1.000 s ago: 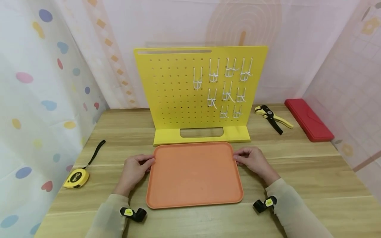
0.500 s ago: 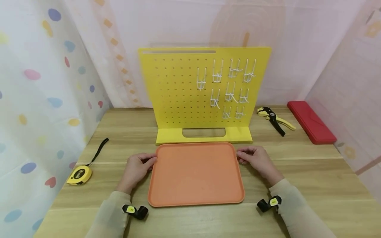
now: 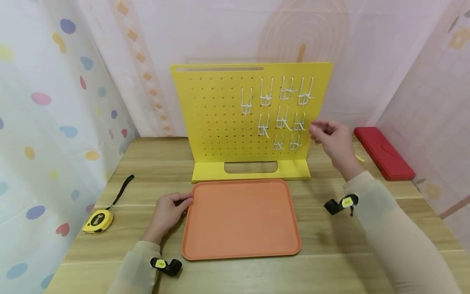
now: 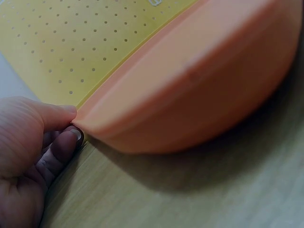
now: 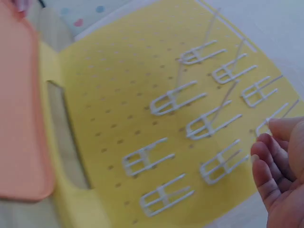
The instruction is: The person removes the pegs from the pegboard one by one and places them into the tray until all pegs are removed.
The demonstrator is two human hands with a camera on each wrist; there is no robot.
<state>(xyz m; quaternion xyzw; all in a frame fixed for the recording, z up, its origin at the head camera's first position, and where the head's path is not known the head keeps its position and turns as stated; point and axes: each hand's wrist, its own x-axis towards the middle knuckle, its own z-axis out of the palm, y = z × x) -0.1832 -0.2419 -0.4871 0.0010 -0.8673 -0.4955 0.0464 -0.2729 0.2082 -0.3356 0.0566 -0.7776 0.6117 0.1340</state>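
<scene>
I'm seeing an orange tray (image 3: 241, 220), yellow board (image 3: 211, 126), white hooks (image 3: 266, 97), red case (image 3: 384, 153), yellow-and-black tape (image 3: 98, 221) and brown, wood-grained surface (image 3: 158, 159).

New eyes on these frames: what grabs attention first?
The yellow pegboard standing toward the back of the table, white hooks clustered toward its right side. Then the orange tray in front of it, its left edge pinched by the left hand, while the right hand hovers near the pegboard's right edge.
</scene>
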